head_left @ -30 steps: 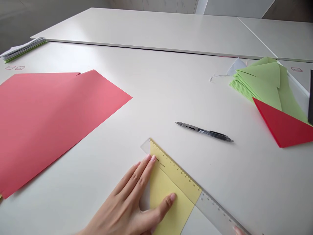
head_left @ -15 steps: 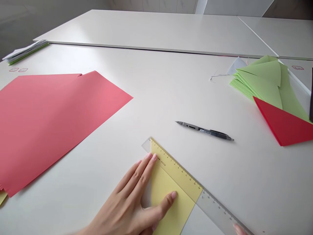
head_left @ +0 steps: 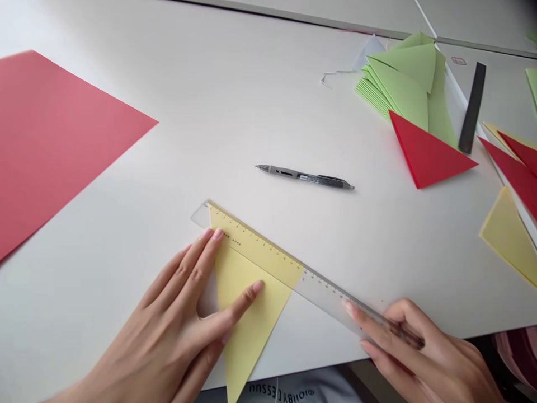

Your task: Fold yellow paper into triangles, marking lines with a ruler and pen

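Observation:
A yellow triangular piece of paper point(head_left: 251, 302) lies at the table's near edge, its lower tip reaching past it. Along its upper edge rests a clear ruler point(head_left: 323, 296), which extends beyond the paper to the right. My left hand point(head_left: 184, 319) presses down with fingers spread, fingertips at the ruler's left part and thumb on the yellow paper. At the ruler's right end, my right hand point(head_left: 423, 347) grips it between thumb and fingers. A grey and black pen point(head_left: 304, 177) lies above the ruler, touched by neither hand.
A large red sheet point(head_left: 62, 140) covers the left side of the white table point(head_left: 235, 112). Folded green papers point(head_left: 403, 84) and a red folded triangle point(head_left: 428, 154) lie at upper right, near a black strip point(head_left: 472, 109). More red and yellow pieces point(head_left: 512, 238) are at far right.
The view has shifted right and down, bringing my right hand and the table's near edge into sight. My left hand, the ruler and the yellow paper keep the same arrangement.

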Available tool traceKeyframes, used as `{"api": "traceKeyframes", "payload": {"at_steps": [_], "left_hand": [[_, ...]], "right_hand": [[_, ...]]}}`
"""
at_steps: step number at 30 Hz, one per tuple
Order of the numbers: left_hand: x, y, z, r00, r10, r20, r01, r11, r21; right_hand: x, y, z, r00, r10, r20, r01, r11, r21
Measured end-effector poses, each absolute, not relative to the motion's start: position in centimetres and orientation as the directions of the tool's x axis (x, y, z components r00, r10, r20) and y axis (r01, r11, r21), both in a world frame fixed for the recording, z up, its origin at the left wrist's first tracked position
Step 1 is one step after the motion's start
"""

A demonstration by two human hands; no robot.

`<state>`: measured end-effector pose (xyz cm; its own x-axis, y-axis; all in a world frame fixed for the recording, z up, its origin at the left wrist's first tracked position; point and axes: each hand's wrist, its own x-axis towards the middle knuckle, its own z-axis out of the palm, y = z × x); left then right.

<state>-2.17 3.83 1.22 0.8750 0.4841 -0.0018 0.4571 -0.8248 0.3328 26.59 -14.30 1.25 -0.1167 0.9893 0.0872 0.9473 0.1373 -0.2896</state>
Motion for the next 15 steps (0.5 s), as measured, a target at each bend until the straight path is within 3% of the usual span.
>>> {"api": "traceKeyframes", "payload": {"at_steps": [10,15], "left_hand": [[-1.7,4.1,0.8,0.865,0.499,0.050,0.451,-0.818,0.357],[-2.3,4.9,0.1,0.900,0.422,0.111,0.365,-0.866,0.341]], "right_hand": [[26.6,-13.6,2.3,-0.110,0.994,0.015,0.925,0.107,-0.363],[26.7,-13.6,2.5,-0.117,0.993,-0.024,0.932,0.101,-0.347]]}}
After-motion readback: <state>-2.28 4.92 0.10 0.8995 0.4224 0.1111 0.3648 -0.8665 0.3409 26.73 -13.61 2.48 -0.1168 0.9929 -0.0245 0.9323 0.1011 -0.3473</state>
